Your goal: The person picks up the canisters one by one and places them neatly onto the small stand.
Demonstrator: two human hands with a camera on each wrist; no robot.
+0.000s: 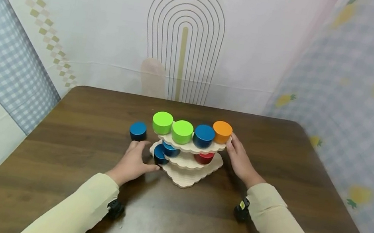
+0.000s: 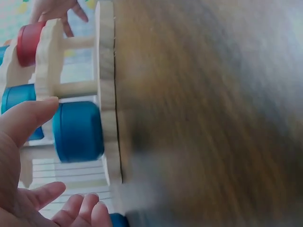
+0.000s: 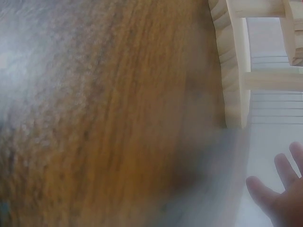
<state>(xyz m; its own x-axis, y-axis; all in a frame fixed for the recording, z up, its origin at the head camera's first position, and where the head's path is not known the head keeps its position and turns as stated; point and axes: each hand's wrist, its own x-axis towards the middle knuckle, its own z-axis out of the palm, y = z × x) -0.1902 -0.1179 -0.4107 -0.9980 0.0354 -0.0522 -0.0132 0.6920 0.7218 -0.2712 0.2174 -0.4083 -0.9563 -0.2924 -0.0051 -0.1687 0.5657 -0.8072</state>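
In the head view a pale wooden stand with three scalloped tiers (image 1: pixel 183 179) is on the table. Its top tier carries two green cylinders (image 1: pixel 182 132), a blue cylinder (image 1: pixel 203 136) and an orange cylinder (image 1: pixel 222 132). On the middle tier are another blue cylinder (image 1: pixel 170 150) and a red cylinder (image 1: pixel 204 158). My left hand (image 1: pixel 132 163) is spread beside a blue cylinder (image 2: pixel 78 131) on the bottom tier, its thumb tip near that cylinder's edge. At the top tier's right corner is my right hand (image 1: pixel 242 161), fingers extended; contact there is unclear.
A loose blue cylinder (image 1: pixel 138 131) stands on the brown wooden table (image 1: pixel 171 223), left of the stand and just beyond my left fingers. Patterned cloth (image 1: pixel 113 25) hangs behind the table and along both sides.
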